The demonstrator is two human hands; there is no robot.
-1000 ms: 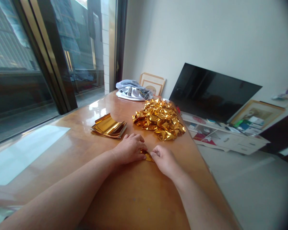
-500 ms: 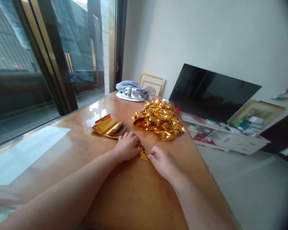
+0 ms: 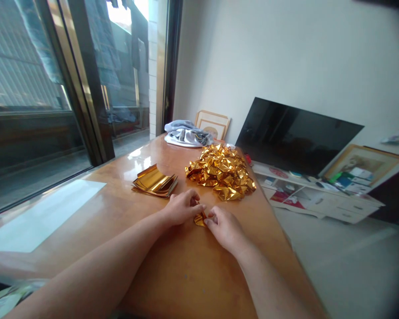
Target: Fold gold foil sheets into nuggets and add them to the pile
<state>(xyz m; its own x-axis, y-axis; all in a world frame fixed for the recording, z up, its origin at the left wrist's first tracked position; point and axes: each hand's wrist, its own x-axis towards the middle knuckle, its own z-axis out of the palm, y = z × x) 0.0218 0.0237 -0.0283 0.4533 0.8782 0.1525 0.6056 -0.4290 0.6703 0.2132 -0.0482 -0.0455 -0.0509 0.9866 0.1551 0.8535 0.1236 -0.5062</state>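
A small folded piece of gold foil paper [image 3: 200, 219] lies on the wooden table between my hands. My left hand [image 3: 183, 207] is closed on its upper part, thumb and fingers bent around it. With thumb and forefinger, my right hand [image 3: 222, 225] pinches its right edge. Part of the piece is hidden behind my fingers. Just beyond my left hand lies a stack of flat gold foil sheets [image 3: 155, 180], their edges curling up. A heap of folded gold foil pieces [image 3: 223, 170] sits farther off, to the right of the stack.
The glossy wooden table [image 3: 186, 274] has its right edge beside my right forearm. A pale sheet [image 3: 46, 215] lies at the left. Folded clothes [image 3: 188, 134] are at the far end. Beyond stand a television [image 3: 295, 135] and a low white cabinet [image 3: 322, 201].
My left thumb and fingers have shifted over the top of the foil piece, covering more of it. My right hand keeps its pinch. The whole view has tilted slightly.
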